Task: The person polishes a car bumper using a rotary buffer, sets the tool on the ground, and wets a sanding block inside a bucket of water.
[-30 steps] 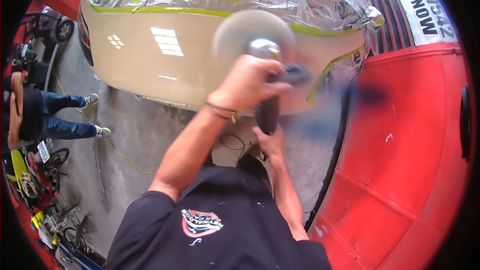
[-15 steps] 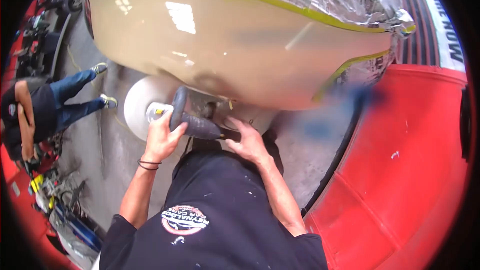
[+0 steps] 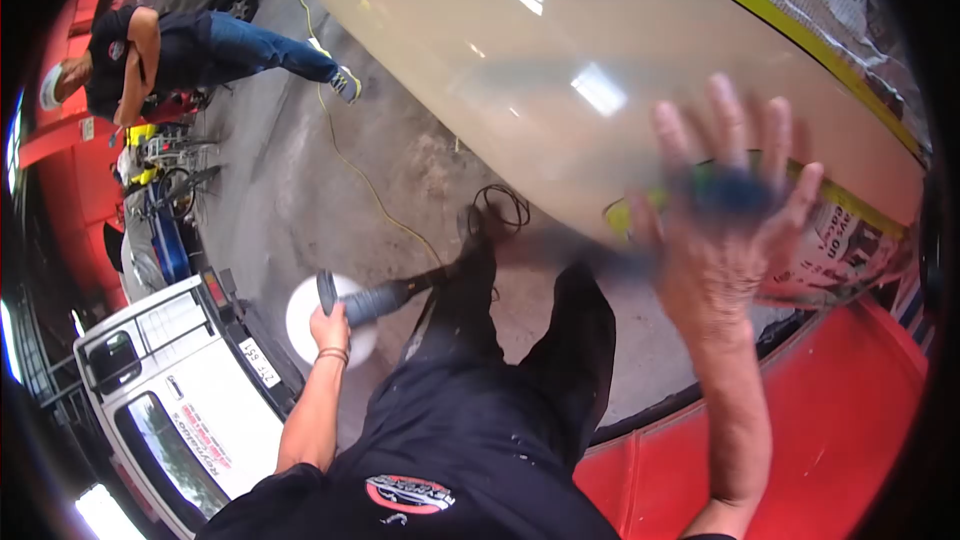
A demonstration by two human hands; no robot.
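My left hand point(image 3: 330, 328) is closed around the head end of a polisher point(image 3: 375, 302), low on my left side. Its round white pad point(image 3: 300, 318) faces away from me, and the dark body points toward my legs. My right hand point(image 3: 730, 230) is raised with its fingers spread, in front of the glossy beige car panel point(image 3: 600, 30). I cannot tell whether the fingertips touch the paint. A dark blue blur lies across the knuckles and hides part of the hand.
Yellow tape point(image 3: 760, 5) edges plastic masking on the car. A yellow cord point(image 3: 350, 165) crosses the concrete floor near a coiled black cable point(image 3: 505, 205). Behind the polisher stands a white van point(image 3: 190, 400). Another person point(image 3: 135, 55) stands with arms crossed. A red wall point(image 3: 780, 440) runs along my right.
My right hand has let go of the polisher and risen to the panel. My left hand has carried the polisher down and away from the car. The view has turned.
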